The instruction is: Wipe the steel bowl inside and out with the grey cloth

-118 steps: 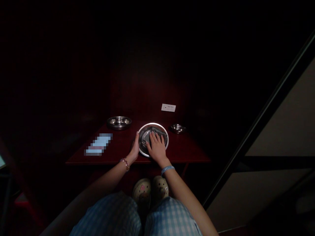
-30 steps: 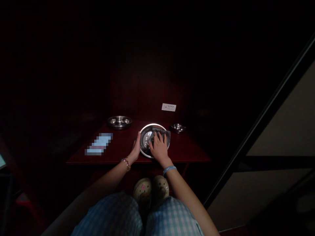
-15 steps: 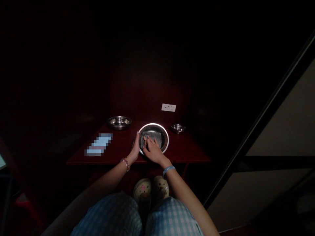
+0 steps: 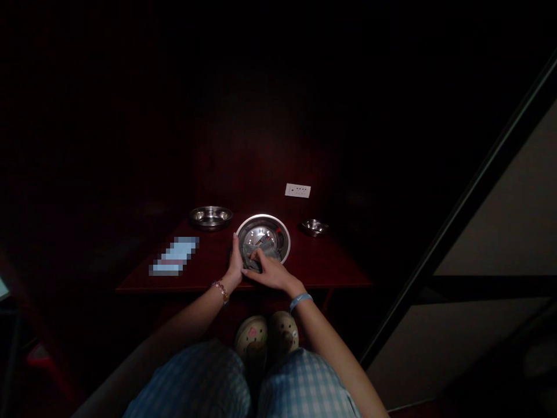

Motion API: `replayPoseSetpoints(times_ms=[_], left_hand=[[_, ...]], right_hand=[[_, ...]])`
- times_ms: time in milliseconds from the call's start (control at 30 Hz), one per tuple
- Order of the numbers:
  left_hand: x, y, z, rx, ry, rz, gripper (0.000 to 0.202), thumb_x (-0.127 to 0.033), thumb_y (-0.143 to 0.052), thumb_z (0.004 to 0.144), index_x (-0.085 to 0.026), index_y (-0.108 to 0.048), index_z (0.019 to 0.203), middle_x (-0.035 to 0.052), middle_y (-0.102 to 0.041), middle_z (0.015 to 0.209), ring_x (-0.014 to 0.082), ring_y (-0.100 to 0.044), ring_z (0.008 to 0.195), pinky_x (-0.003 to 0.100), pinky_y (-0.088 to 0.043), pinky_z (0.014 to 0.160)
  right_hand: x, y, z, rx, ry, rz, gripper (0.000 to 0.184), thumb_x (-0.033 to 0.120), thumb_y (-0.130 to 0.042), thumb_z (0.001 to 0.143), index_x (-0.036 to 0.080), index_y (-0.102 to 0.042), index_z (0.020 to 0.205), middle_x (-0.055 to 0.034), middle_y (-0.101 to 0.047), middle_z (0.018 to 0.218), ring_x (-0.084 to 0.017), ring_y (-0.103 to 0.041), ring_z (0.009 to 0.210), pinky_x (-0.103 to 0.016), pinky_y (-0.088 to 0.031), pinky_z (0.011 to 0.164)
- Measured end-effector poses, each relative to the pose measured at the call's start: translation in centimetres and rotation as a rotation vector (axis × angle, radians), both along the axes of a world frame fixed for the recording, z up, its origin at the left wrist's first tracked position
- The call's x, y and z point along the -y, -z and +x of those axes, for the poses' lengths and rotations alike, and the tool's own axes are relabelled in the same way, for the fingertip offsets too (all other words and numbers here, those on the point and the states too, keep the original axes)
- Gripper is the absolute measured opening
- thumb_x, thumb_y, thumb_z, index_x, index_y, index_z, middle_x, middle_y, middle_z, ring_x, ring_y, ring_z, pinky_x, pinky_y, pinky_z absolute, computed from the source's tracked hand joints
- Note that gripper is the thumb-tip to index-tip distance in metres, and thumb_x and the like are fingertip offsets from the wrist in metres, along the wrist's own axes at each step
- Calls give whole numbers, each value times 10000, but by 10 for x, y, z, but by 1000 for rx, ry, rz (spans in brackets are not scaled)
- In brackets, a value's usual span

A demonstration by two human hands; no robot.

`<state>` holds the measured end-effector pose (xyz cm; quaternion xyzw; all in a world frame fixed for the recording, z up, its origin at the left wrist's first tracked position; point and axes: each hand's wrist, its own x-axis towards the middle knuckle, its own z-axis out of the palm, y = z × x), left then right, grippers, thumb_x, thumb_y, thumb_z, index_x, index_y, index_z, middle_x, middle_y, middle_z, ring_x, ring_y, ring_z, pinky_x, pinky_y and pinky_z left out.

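Note:
A shiny metal bowl [image 4: 285,232] is tilted toward me above the front part of the dark red table. My left hand [image 4: 235,264] grips its left rim, thumb on the near side and the other fingers hidden behind the bowl. Inside lies a grey cloth [image 4: 272,249], bunched against the bowl's lower wall. My right hand [image 4: 272,271] presses this cloth into the bowl, with fingers bent over it and the thumb by the near rim.
On the dark red table [image 4: 313,267], a wide metal bowl [image 4: 211,217] stands at the back left and a small metal bowl [image 4: 315,227] at the back right. A blurred pale blue object [image 4: 176,255] lies left. A white socket [image 4: 298,190] is on the wall.
The bowl has shifted a little left and tilted more toward me. My right hand has drawn the cloth down to the near side, uncovering the bowl's bottom.

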<state>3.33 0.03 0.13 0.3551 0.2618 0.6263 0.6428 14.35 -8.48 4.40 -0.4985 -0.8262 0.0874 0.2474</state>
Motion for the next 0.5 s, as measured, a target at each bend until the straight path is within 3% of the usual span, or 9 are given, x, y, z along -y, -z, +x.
replayPoseSetpoints(times_ms=[133,333,500], left_hand=[[3,-5,2,41,-90,-13,651,-673,-379,845,-162,-643,1150,93,-678,1175,239,-610,1128,363,-432,1031],[8,-11,2,111,-171,-2,618,-641,-376,867,-186,-612,1211,72,-630,1270,236,-587,1171,351,-448,1019],[5,-7,2,88,-189,-7,665,-671,-314,869,-200,-592,1247,70,-587,1331,218,-553,1218,337,-421,1044]], right_hand=[[2,-6,5,4,-22,-32,445,374,-644,797,242,-506,1199,-42,-678,1161,-207,-650,1044,-297,-468,858],[3,-11,8,-15,62,20,248,274,-590,819,240,-637,1060,-15,-725,1001,-196,-666,914,-286,-476,823],[-1,-7,0,-354,61,22,251,309,-484,874,173,-654,998,-40,-720,972,-183,-645,889,-297,-493,834]])
